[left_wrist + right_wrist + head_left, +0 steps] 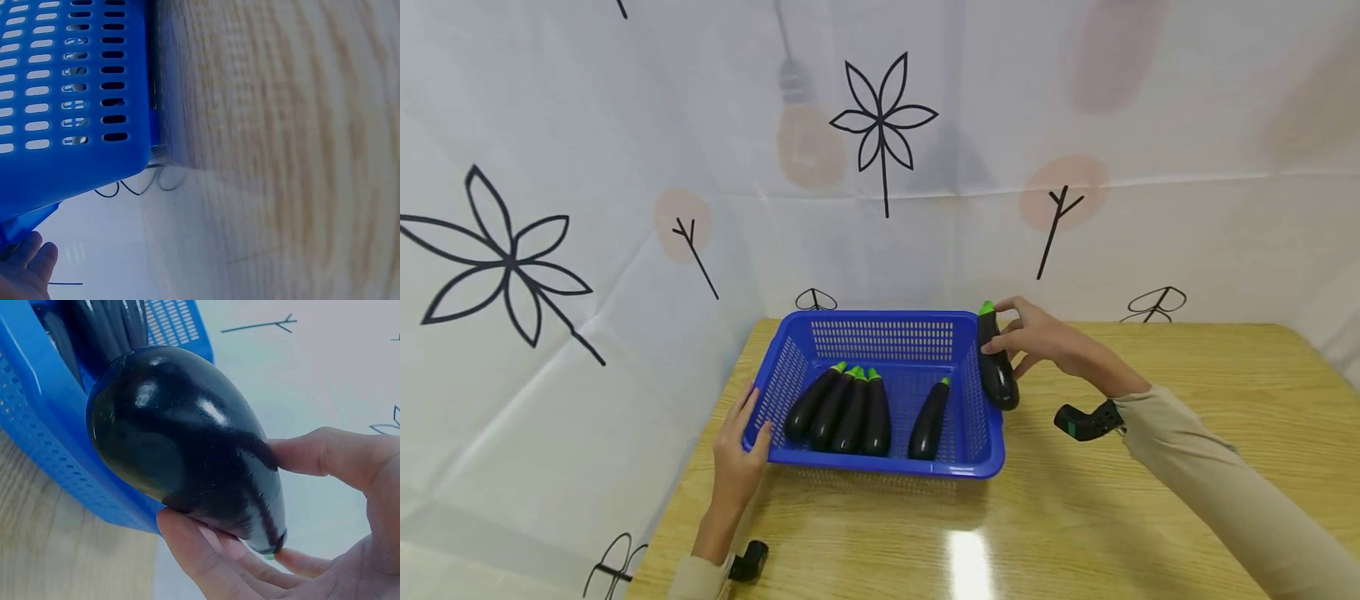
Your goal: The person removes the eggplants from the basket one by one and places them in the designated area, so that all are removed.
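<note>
My right hand [1037, 340] pinches a dark glossy eggplant [997, 367] between thumb and fingers. Its green stem end points up and away, over the right rim of a blue plastic basket [883, 468]. In the right wrist view the held eggplant [187, 437] fills the middle, rounded end toward the camera. At the basket's front left corner, my left hand [741, 457] rests with straight fingers on the rim. Inside, several eggplants [852, 412] lie side by side on the left. Another eggplant [929, 421] lies alone to their right.
The basket stands on a wood-grain table [1150, 500] near its back left edge. A white curtain [970, 242] printed with flowers and bulbs hangs behind and to the left. Perforated basket walls [69, 94] rise from the tabletop.
</note>
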A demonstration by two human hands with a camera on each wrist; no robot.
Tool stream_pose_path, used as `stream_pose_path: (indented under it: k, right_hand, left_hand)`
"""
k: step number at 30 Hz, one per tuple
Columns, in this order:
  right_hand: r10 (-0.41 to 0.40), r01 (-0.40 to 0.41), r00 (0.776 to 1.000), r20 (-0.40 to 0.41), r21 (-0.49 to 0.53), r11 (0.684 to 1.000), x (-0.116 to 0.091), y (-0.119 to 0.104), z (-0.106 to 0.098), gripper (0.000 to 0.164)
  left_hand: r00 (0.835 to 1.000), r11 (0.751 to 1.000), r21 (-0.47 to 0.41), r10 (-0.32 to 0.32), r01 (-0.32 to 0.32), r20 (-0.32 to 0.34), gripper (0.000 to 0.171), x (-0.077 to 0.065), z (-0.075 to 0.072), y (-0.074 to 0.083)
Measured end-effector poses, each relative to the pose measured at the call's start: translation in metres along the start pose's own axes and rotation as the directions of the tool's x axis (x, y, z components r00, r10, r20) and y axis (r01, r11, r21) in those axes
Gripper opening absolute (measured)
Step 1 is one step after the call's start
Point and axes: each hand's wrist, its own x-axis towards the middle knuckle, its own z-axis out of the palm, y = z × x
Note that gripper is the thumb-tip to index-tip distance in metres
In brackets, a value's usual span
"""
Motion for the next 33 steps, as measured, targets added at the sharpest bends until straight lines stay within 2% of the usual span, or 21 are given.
stream_pose_path:
  k: [16, 24, 33]
  right_hand:
    - [0.016, -0.016, 1.000, -0.008, 0.006, 1.000, 0.001, 0.013, -0.011, 0.083]
    - [0.006, -0.006, 1.000, -0.006, 0.011, 1.000, 0.004, 0.021, -0.015, 0.084]
    - [-0.003, 0.003, 1.000, -0.018, 0.033, 0.999, 0.005, 0.030, -0.019, 0.084]
  left_hand:
    - [1.000, 1.000, 0.006, -0.024, 0.024, 0.003, 0.053, 0.001, -0.001, 0.004]
    - [1.000, 1.000, 0.002, -0.011, 0.011, -0.010, 0.052, 0.000, -0.001, 0.003]
    - [1.000, 1.000, 0.000, -0.016, 0.016, 0.015, 0.053, 0.000, -0.002, 0.003]
